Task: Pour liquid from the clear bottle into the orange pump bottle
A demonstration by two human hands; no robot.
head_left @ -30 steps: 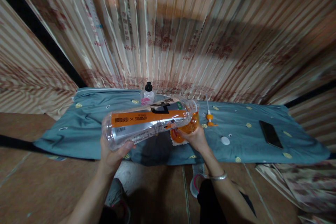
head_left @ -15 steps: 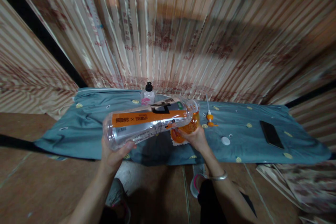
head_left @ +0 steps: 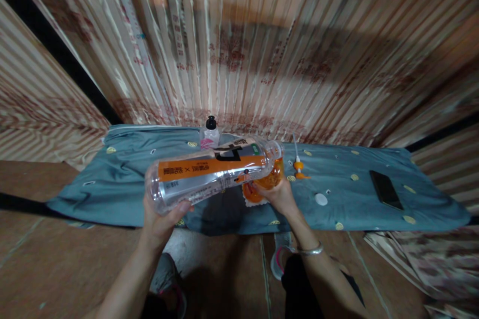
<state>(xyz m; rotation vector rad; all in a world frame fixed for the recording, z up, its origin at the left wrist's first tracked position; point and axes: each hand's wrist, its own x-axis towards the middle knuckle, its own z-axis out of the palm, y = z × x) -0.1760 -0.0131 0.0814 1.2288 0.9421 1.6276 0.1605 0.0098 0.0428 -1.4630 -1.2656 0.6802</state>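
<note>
Your left hand (head_left: 160, 227) grips the clear bottle (head_left: 209, 172) near its base, the thumb lying along the near side and the other fingers mostly hidden behind the plastic. The clear bottle is raised above the teal cloth (head_left: 123, 179) and slants across the middle of the view, base to the left and neck to the right; its label is orange and silver with dark lettering. Your right hand (head_left: 281, 197), with a bracelet (head_left: 313, 249) at the wrist, has its fingers closed around the orange bottle (head_left: 276, 173). The two necks overlap in view, though whether they touch cannot be told. A scalloped white edge (head_left: 256, 204) shows at the orange bottle's lower end. Behind the clear bottle stands the small bottle (head_left: 210, 135) with a black top. To the right of your right hand, the pump (head_left: 298, 165), orange-headed with a pale tube, lies on the cloth; the white cap (head_left: 321, 199) rests nearer you, and the dark phone (head_left: 386, 189) lies farther right. The striped curtain (head_left: 239, 70) hangs behind; your shoes (head_left: 277, 263) stand on the brown floor (head_left: 37, 264).
</note>
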